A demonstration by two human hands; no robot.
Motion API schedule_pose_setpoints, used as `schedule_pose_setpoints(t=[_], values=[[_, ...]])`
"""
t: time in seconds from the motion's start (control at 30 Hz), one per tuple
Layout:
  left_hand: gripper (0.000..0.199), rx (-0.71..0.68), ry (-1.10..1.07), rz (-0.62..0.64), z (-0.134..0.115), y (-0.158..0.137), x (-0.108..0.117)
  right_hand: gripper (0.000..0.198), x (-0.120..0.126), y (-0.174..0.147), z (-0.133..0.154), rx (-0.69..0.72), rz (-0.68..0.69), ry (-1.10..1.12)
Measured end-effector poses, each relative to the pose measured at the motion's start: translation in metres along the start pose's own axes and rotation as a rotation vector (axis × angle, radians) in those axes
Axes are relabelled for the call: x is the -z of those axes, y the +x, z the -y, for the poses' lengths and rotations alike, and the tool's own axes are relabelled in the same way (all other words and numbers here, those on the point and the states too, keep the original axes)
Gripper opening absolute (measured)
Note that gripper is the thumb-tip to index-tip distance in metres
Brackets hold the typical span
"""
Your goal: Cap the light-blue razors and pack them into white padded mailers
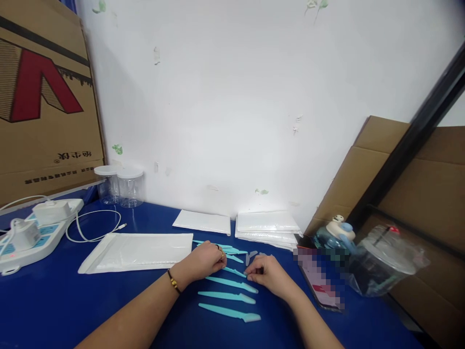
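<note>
Between my hands is a turquoise eyebrow razor (235, 272). My left hand (208, 261) has its fingers closed at the handle end. My right hand (268, 275) pinches the blade end; a small cap there, if any, is hidden by the fingertips. Nearer to me, three razors lie roughly parallel on the table, with a pale cover over each blade end; the closest is this eyebrow razor (227, 311). Beyond my left hand, several more razors (234, 250) lie in a loose bunch, partly covered by the hand. Small translucent caps (250, 256) rest just past my right fingertips.
A white padded envelope (140, 253) lies to the left, others (267, 222) along the wall. Farther left are a power strip (43, 237), a white cable (90, 212) and lidded jars (131, 189). A phone (319, 281) and bagged cup (385, 261) stand right.
</note>
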State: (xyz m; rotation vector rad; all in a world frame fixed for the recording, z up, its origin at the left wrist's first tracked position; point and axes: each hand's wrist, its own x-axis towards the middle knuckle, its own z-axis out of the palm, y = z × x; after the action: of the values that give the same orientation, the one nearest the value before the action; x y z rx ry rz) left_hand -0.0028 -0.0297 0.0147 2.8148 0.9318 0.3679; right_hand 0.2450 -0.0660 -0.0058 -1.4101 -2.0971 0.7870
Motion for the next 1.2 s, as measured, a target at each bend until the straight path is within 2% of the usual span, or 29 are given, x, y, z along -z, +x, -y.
schedule_pose_setpoints(t=[0.2,0.47,0.6,0.67,0.83,1.0,1.2], values=[[0.019,0.003,0.019,-0.016,0.001,0.0,0.0,0.012,0.001,-0.002,-0.011,-0.052,0.005,0.059],[0.014,-0.067,-0.051,-0.012,-0.006,0.004,-0.008,0.011,-0.008,0.003,0.004,0.016,0.026,0.016],[0.012,-0.057,-0.113,0.014,-0.011,0.005,-0.011,0.01,-0.005,-0.001,0.008,0.034,0.073,-0.011],[0.01,-0.022,-0.102,-0.001,-0.009,0.004,-0.01,0.014,-0.001,-0.002,0.009,0.026,0.047,-0.067],[0.013,0.135,0.05,-0.108,0.009,0.001,-0.003,0.019,-0.003,0.008,0.01,-0.03,-0.21,-0.335],[0.012,0.183,0.093,-0.086,0.018,0.002,-0.006,0.013,-0.013,0.017,0.008,-0.091,-0.206,-0.522],[0.005,0.253,-0.005,-0.083,0.016,0.004,-0.011,0.024,-0.01,0.015,0.003,-0.151,-0.202,-0.613]])
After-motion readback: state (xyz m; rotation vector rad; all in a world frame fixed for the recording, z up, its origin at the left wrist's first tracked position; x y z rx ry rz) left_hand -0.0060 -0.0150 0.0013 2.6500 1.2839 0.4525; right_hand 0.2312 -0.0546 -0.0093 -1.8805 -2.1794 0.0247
